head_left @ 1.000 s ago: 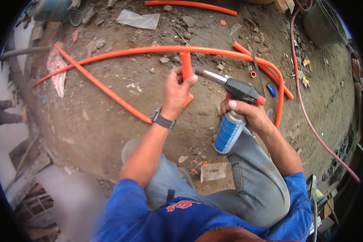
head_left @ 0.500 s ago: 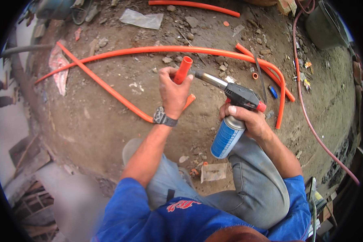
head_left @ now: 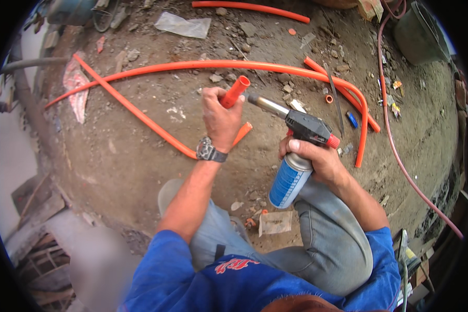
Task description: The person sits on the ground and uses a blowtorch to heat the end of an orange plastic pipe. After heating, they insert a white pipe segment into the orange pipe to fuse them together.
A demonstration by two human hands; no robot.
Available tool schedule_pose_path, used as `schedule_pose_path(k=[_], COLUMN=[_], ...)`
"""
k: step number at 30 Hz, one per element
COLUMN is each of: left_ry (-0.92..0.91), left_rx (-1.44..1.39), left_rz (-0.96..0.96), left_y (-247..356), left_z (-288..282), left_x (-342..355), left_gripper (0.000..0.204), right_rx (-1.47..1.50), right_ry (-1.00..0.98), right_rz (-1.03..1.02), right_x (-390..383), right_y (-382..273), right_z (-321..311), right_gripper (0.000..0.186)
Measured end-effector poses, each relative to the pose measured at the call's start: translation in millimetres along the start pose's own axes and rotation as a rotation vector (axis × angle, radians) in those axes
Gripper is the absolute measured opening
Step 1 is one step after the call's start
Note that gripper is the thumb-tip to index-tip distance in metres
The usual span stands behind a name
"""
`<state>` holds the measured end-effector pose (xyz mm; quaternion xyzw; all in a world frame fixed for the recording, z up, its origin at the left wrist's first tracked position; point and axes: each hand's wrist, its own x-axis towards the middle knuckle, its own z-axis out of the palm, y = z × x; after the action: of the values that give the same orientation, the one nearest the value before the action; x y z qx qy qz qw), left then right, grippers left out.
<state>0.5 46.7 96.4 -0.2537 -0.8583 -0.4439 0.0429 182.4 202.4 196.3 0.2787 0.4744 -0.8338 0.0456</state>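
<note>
My left hand [head_left: 221, 122] is closed around an orange plastic pipe [head_left: 235, 91], whose open mouth points up and tilts to the right. The pipe's lower part is hidden in my fist. Wrapped around the handle of a gas torch [head_left: 307, 127] is my right hand [head_left: 317, 158]. The torch has a black body, a red knob and a blue gas can [head_left: 290, 182] below. Its metal nozzle points at the pipe's side, just apart from it; I cannot make out a flame. Behind my left wrist runs a bent orange pipe [head_left: 145, 118] lying on the ground.
A long curved orange pipe [head_left: 213, 64] crosses the dirt beyond my hands. A saw-like blade [head_left: 334, 96], a blue lighter-like object [head_left: 352, 119] and a small orange ring [head_left: 328, 99] lie at right. A pink hose [head_left: 392, 140] and a dark bucket [head_left: 420, 34] are farther right.
The torch has shifted a little left and down, and its nozzle tip has dropped slightly. The held pipe has tilted a bit more to the right.
</note>
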Motion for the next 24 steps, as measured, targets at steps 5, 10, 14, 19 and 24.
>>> schedule_pose_path(k=[5, 10, 14, 19, 24], left_ry=[0.01, 0.01, 0.001, -0.032, -0.14], left_rx=[0.003, 0.006, 0.006, -0.011, -0.17], left_rz=[0.049, 0.111, 0.098, 0.028, -0.283], left_y=[-3, -11, -9, -4, 6], left_z=[0, -3, -4, -4, -6], left_x=[1, 0, 1, 0, -3], left_gripper=[0.047, 0.045, 0.045, 0.047, 0.051], right_rx=[0.023, -0.036, -0.052, -0.083, 0.004], right_ry=[0.095, -0.017, 0.009, 0.018, -0.031], right_rz=[0.042, 0.025, 0.034, 0.011, -0.032], right_x=[5, 0, 7, 8, 7], right_y=[-2, -8, -15, -15, -10], right_z=[-8, -10, -15, -19, -22], right_gripper=[0.033, 0.032, 0.033, 0.027, 0.025])
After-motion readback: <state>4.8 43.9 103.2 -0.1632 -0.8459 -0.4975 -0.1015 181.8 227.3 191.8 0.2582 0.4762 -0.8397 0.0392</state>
